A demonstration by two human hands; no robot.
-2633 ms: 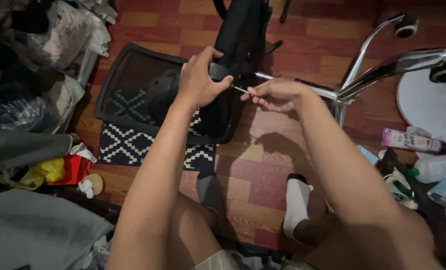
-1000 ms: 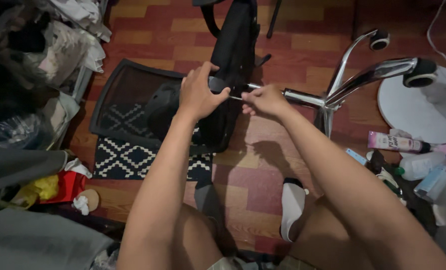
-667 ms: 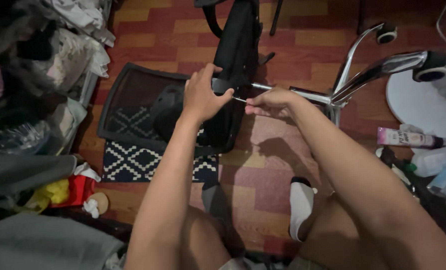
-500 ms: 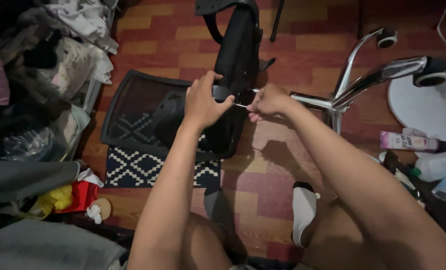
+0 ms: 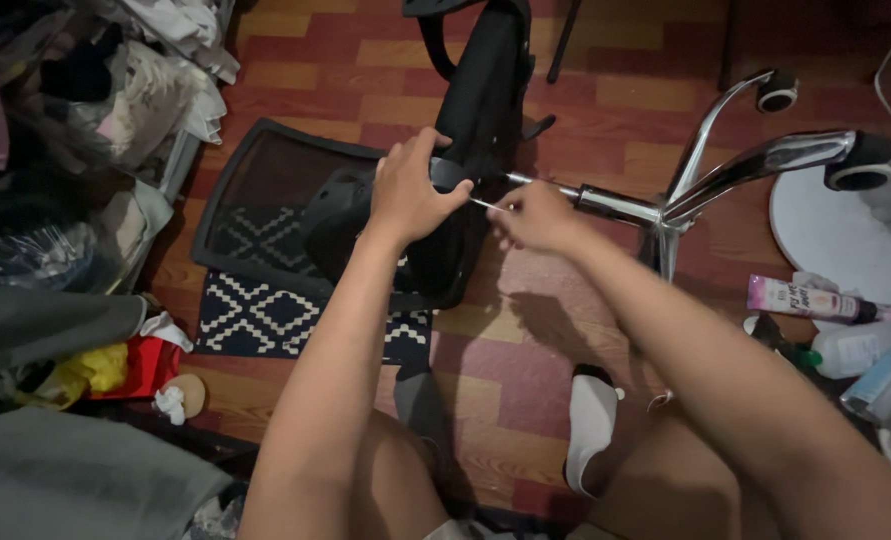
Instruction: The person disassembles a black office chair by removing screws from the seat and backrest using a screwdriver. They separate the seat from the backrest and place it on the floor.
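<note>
Gripping the edge of the black padded office-chair seat (image 5: 470, 120), which lies tipped on its side on the floor, the left hand (image 5: 410, 190) is closed around a black fitting at the seat's underside, thumb pointing toward the other hand. A thin silver metal tool (image 5: 487, 205) is pinched between the fingers of the right hand (image 5: 533, 215), its tip laid against the spot just beside the left thumb; whether it is a hex key or a screwdriver cannot be told. The two hands are nearly touching, with only the short bright shaft between them.

Directly behind the right hand, the chrome gas cylinder (image 5: 605, 203) is seen running away to the right into the polished five-armed chrome base (image 5: 755, 160), whose black castors are lifted clear of the floor. To the left of the left hand, the black mesh backrest (image 5: 265, 205) is laid flat, and a black-and-white patterned mat (image 5: 255, 315) is partly covered by it. Below the right forearm a foot in a white sock (image 5: 590, 425) is rested on the red and orange tiled floor (image 5: 505, 340). Farther right, a pink tube (image 5: 800, 298) and clear plastic bottles (image 5: 865, 350) are scattered near a white round disc (image 5: 835, 240). Far to the left, piled clothes and bags (image 5: 75, 130) are heaped.
</note>
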